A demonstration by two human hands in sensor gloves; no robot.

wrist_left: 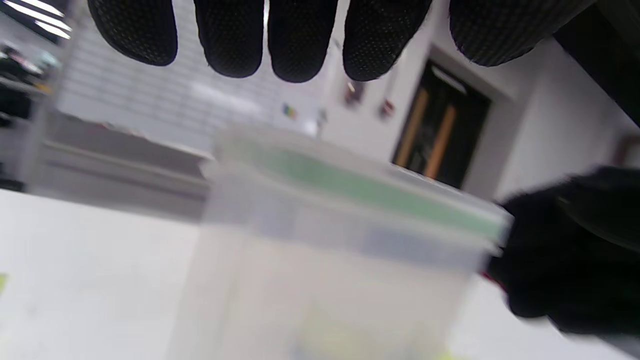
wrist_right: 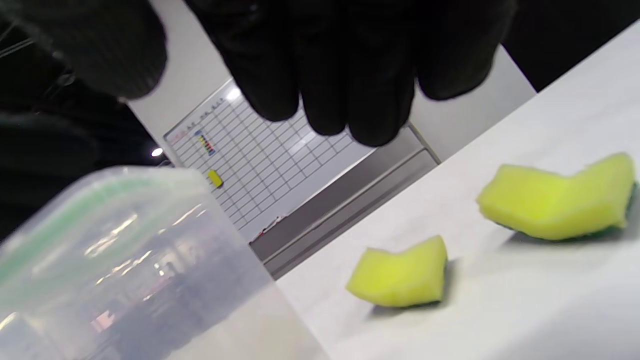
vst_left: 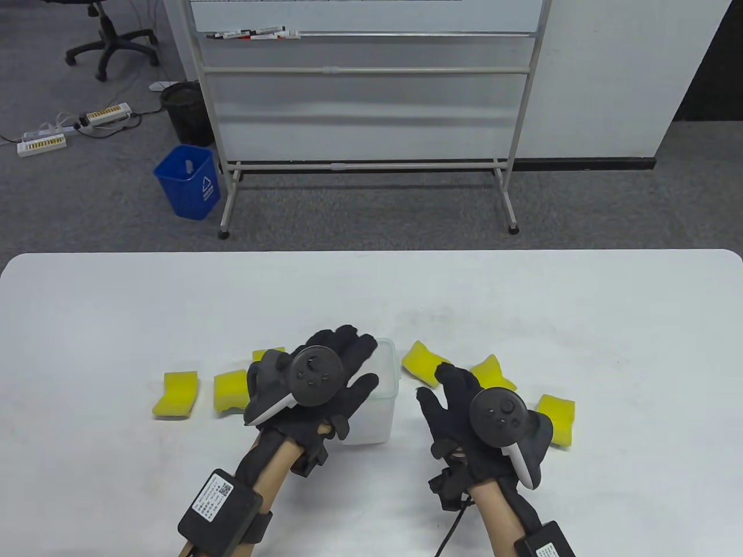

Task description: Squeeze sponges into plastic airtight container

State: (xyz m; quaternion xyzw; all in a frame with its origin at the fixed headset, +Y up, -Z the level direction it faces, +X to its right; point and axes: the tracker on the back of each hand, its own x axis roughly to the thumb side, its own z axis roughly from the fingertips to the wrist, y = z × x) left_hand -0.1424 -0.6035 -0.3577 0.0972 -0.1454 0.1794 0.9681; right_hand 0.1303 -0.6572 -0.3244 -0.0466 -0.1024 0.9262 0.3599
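A translucent plastic container (vst_left: 380, 406) with a green seal band at its top stands near the table's middle front; it also shows in the left wrist view (wrist_left: 330, 250) and the right wrist view (wrist_right: 125, 260). My left hand (vst_left: 348, 362) is spread open over its top left part, and its fingers (wrist_left: 300, 40) hang just above the rim. My right hand (vst_left: 436, 387) is open and empty just right of the container. Yellow sponges lie to the left (vst_left: 176, 394) (vst_left: 231, 391) and to the right (vst_left: 424, 361) (vst_left: 558, 419). Two of them show in the right wrist view (wrist_right: 400, 275) (wrist_right: 555, 200).
Another sponge (vst_left: 267, 353) peeks out behind my left hand, and one (vst_left: 493, 374) lies behind my right hand. The white table (vst_left: 522, 301) ends at a far edge, with a whiteboard stand (vst_left: 365, 168) and a blue bin (vst_left: 188, 183) on the floor beyond.
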